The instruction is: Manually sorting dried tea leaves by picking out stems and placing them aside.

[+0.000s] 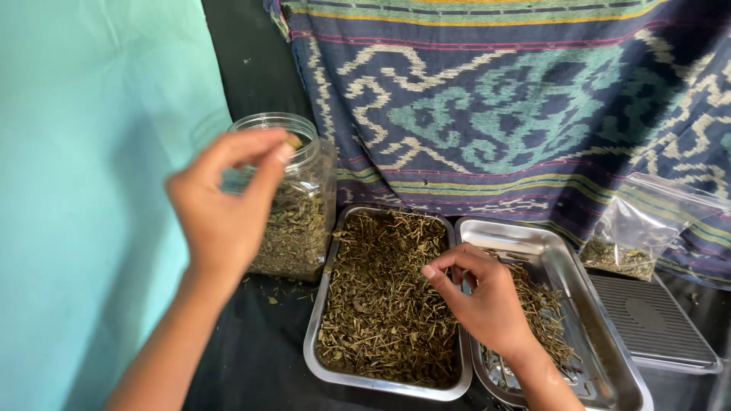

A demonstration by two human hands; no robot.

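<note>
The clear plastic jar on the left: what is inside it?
The clear plastic jar holds dried, chopped green-brown herb pieces, filling roughly its lower half. The left hand, pinching a small bit above the open mouth, covers part of the jar, so the contents behind it cannot be seen.

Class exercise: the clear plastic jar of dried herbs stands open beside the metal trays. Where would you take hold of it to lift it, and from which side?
Probably grip the clear jar around its flat side walls below the shoulder, coming from the front left. It stands upright and lidless, so a level side grip keeps the herbs in. The left tray crowds its right side, and the left hand hovers over its mouth.
</note>
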